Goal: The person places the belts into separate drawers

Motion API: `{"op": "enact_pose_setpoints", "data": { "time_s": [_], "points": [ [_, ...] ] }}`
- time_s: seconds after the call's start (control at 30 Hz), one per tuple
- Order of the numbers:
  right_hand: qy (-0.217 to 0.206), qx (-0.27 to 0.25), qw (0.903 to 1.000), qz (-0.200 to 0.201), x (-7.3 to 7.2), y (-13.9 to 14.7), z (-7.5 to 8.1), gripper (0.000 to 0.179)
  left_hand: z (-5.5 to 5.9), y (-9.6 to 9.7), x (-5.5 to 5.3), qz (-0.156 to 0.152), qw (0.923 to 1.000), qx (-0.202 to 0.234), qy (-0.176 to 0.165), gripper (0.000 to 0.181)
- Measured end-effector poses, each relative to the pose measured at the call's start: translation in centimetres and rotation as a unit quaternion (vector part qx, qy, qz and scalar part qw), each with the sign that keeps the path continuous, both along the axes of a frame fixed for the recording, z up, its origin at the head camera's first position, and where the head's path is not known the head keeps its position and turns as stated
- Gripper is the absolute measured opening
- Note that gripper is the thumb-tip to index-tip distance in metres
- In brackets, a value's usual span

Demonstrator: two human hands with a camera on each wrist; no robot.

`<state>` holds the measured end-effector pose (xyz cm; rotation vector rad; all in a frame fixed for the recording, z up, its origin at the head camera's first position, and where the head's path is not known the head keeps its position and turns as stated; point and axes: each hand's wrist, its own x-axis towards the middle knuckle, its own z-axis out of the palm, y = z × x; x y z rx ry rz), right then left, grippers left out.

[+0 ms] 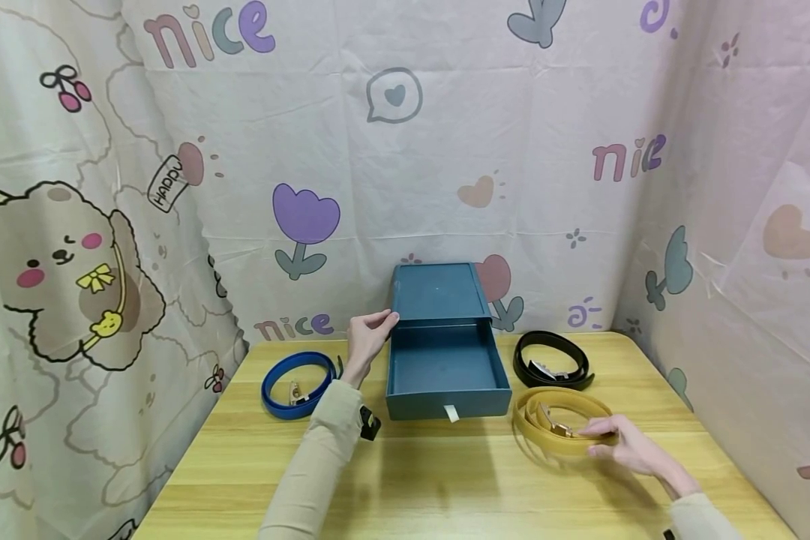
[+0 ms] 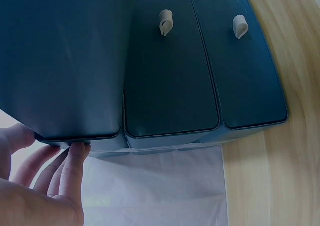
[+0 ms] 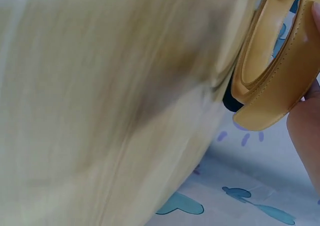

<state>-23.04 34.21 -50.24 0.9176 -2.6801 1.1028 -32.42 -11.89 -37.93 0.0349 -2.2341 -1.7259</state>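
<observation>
My left hand (image 1: 370,341) pinches the front left corner of a dark blue drawer cabinet (image 1: 439,292), fingers against its side. The top drawer (image 1: 445,360) is pulled out towards me, with a white tab (image 1: 451,412) on its front and bare inside. In the left wrist view, two lower drawers (image 2: 172,81) sit pushed in, each with a pale loop tab. At the right, my right hand (image 1: 628,446) grips a coiled tan-yellow belt (image 1: 547,439) by its near right side. The belt's buckle (image 1: 562,429) lies inside the coil. The right wrist view shows the belt (image 3: 270,103) tilted above the tabletop.
A coiled black belt (image 1: 547,337) with a silvery buckle lies right of the drawer. On the left is a coiled blue belt (image 1: 270,390). Behind the wooden table (image 1: 432,487) hangs a printed cloth (image 1: 405,187), with more cloth along both sides.
</observation>
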Motion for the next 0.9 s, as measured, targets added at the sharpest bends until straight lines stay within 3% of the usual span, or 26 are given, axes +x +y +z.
{"op": "enact_pose_setpoints", "data": {
  "time_s": [0.13, 0.23, 0.6, 0.9],
  "points": [
    [-0.023, 0.018, 0.9989, -0.036, 0.4, -0.1, 0.8, 0.028, 0.0, 0.0, 0.1, 0.000, 1.0000, -0.002, 0.007, 0.035],
    [-0.011, 0.020, 0.9987, -0.047, 0.5, -0.2, 1.1, 0.028, 0.0, 0.1, 0.1, 0.006, 0.9998, -0.010, 0.017, 0.034],
    [0.062, -0.048, 0.9966, -0.027, 0.3, -0.2, 2.0, 0.029, 0.0, 0.1, -0.1, 0.002, 1.0000, -0.007, -0.003, 0.037],
    [0.056, -0.048, 0.9959, -0.052, 0.3, -0.5, 4.2, 0.027, 0.1, 0.1, 0.1, 0.004, 1.0000, -0.003, -0.007, 0.037]
  ]
}}
